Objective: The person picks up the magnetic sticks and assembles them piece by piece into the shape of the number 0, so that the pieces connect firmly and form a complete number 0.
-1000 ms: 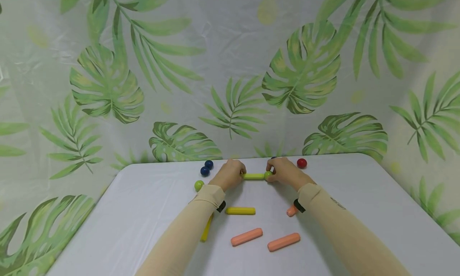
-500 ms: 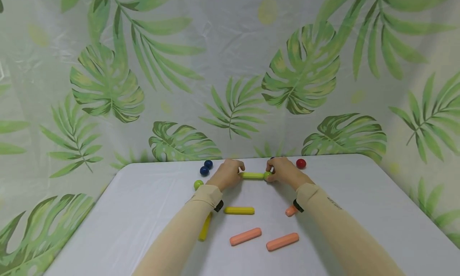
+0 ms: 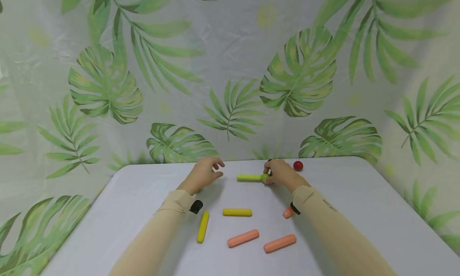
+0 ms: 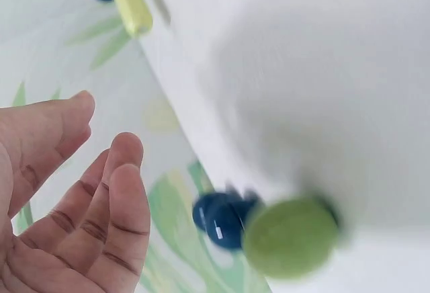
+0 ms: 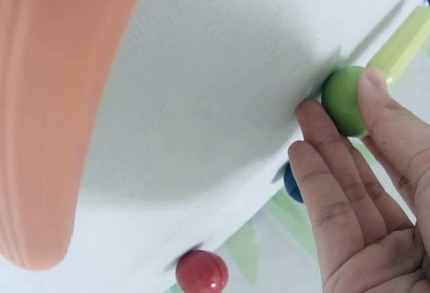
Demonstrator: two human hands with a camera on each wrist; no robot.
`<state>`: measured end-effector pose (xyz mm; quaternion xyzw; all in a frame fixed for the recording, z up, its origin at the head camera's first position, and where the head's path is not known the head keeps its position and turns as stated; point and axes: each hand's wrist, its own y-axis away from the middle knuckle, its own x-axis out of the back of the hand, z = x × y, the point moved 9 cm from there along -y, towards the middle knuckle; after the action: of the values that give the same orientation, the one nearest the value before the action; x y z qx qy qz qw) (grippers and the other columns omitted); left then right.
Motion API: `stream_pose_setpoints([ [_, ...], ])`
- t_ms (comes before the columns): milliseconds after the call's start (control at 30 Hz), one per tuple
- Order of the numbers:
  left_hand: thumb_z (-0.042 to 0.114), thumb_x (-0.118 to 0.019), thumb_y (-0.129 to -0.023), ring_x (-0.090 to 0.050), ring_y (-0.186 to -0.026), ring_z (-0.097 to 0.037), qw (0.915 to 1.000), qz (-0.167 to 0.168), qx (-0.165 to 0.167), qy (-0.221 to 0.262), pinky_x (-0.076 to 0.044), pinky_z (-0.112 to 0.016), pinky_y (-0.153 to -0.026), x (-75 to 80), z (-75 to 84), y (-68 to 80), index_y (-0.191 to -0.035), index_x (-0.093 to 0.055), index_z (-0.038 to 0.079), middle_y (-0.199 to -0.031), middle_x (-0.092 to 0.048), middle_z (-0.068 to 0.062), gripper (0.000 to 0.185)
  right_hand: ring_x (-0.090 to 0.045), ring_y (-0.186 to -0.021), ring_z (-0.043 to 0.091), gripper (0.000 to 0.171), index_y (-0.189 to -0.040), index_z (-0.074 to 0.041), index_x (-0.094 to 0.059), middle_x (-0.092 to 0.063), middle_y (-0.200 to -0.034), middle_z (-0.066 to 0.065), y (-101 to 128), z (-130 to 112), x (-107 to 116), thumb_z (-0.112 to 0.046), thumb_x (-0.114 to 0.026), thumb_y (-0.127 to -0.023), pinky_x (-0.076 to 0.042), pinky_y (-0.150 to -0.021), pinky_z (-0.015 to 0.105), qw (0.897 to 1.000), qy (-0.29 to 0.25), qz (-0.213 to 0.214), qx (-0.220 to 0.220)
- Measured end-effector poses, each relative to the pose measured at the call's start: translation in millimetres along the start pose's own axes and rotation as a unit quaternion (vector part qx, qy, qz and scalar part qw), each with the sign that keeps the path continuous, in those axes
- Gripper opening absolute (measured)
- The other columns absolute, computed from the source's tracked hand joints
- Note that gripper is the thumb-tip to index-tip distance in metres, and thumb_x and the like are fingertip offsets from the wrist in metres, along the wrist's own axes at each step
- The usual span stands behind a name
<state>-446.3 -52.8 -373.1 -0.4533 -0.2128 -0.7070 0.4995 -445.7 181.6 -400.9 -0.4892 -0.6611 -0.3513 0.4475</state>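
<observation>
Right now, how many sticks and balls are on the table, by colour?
Orange sticks: 3
Yellow sticks: 2
Light green stick: 1
Green balls: 2, one pinched by the right hand
Blue balls: 3, two of them blurred, by the left hand
Red ball: 1
Total: 12

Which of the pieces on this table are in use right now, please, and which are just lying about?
In use: right hand pinching the green ball joined to the lime stick; left hand, holding nothing.

Lying about: two yellow sticks, orange sticks, red ball, blue balls.
</observation>
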Motion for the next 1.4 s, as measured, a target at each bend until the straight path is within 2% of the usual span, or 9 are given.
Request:
stream_pose_setpoints([
  [67,0.015,-0.077,-0.100,-0.068,-0.100,-0.024,0.9999,0.006,0.014,0.007,-0.058,-0.041,-0.088,9.6,-10.9,6.7,-0.124,-0.076,0.013,-0.118,-0.072,-0.014,0.024,-0.069,-0.096,0.025,0.022,-0.104,-0.006,-0.071,-0.075,-0.106,0.013,1,-2,1,-0.013,-0.087,-0.091,-0.057,-0.084,0.038,1.000,0.004,-0.001,0.002],
  [200,0.019,-0.077,-0.101,-0.070,-0.093,-0.021,0.9988,0.012,0.043,0.019,-0.058,-0.038,-0.081,25.1,-33.4,18.6,-0.129,-0.075,0.013,-0.124,-0.072,-0.017,0.029,-0.070,-0.097,0.026,0.021,-0.104,-0.006,-0.071,-0.075,-0.108,0.014,3,-3,1,-0.013,-0.087,-0.091,-0.057,-0.083,0.039,1.000,0.005,0.000,0.005],
  [400,0.022,-0.076,-0.101,-0.075,-0.093,-0.025,0.9973,0.029,0.060,0.029,-0.060,-0.039,-0.077,36.2,-57.2,32.3,-0.131,-0.074,0.009,-0.127,-0.073,-0.022,0.032,-0.070,-0.097,0.026,0.021,-0.104,-0.006,-0.071,-0.075,-0.109,0.014,4,-4,1,-0.013,-0.086,-0.092,-0.057,-0.082,0.038,1.000,0.008,0.002,0.004],
  [533,0.023,-0.075,-0.101,-0.074,-0.092,-0.027,0.9967,0.033,0.067,0.032,-0.060,-0.040,-0.078,33.6,-67.3,40.2,-0.130,-0.074,0.010,-0.125,-0.074,-0.021,0.031,-0.070,-0.095,0.024,0.020,-0.105,-0.007,-0.070,-0.074,-0.108,0.013,2,-2,-1,-0.013,-0.085,-0.093,-0.056,-0.081,0.037,1.000,0.012,0.001,0.001],
  [800,0.024,-0.077,-0.099,-0.073,-0.104,-0.034,0.9932,0.028,0.099,0.054,-0.059,-0.049,-0.088,22.5,-83.1,55.4,-0.131,-0.073,0.011,-0.128,-0.072,-0.022,0.035,-0.066,-0.092,0.021,0.020,-0.105,-0.009,-0.070,-0.073,-0.104,0.010,0,-1,-3,-0.014,-0.085,-0.093,-0.054,-0.082,0.037,1.000,0.016,-0.003,-0.011],
  [1000,0.027,-0.078,-0.099,-0.071,-0.108,-0.035,0.9903,0.033,0.108,0.080,-0.058,-0.045,-0.086,18.2,-88.6,60.8,-0.133,-0.073,0.012,-0.129,-0.072,-0.023,0.037,-0.067,-0.091,0.023,0.019,-0.101,-0.010,-0.070,-0.074,-0.103,0.010,-5,4,-3,-0.015,-0.087,-0.092,-0.055,-0.080,0.037,1.000,0.010,0.000,-0.012],
  [1167,0.030,-0.079,-0.098,-0.072,-0.094,-0.025,0.9809,0.025,0.137,0.135,-0.053,-0.035,-0.080,12.7,-96.0,64.9,-0.135,-0.072,0.014,-0.130,-0.070,-0.019,0.040,-0.068,-0.091,0.022,0.020,-0.100,-0.011,-0.071,-0.075,-0.102,0.009,-6,5,-3,-0.015,-0.088,-0.091,-0.055,-0.079,0.035,1.000,0.014,0.002,-0.003],
  [1267,0.028,-0.081,-0.097,-0.074,-0.085,-0.021,0.9743,0.015,0.148,0.169,-0.051,-0.033,-0.077,6.9,-99.6,66.5,-0.136,-0.071,0.013,-0.131,-0.068,-0.019,0.043,-0.068,-0.094,0.022,0.019,-0.104,-0.010,-0.071,-0.075,-0.105,0.010,-5,4,-4,-0.014,-0.086,-0.093,-0.056,-0.083,0.037,1.000,0.009,-0.004,-0.013],
  [1400,0.026,-0.084,-0.095,-0.073,-0.083,-0.018,0.9707,0.010,0.155,0.183,-0.051,-0.032,-0.078,-0.6,-103.7,67.5,-0.135,-0.071,0.014,-0.133,-0.066,-0.019,0.044,-0.067,-0.096,0.022,0.019,-0.107,-0.010,-0.071,-0.074,-0.108,0.010,-4,3,-6,-0.015,-0.084,-0.094,-0.055,-0.085,0.038,1.000,0.013,-0.008,-0.018],
])
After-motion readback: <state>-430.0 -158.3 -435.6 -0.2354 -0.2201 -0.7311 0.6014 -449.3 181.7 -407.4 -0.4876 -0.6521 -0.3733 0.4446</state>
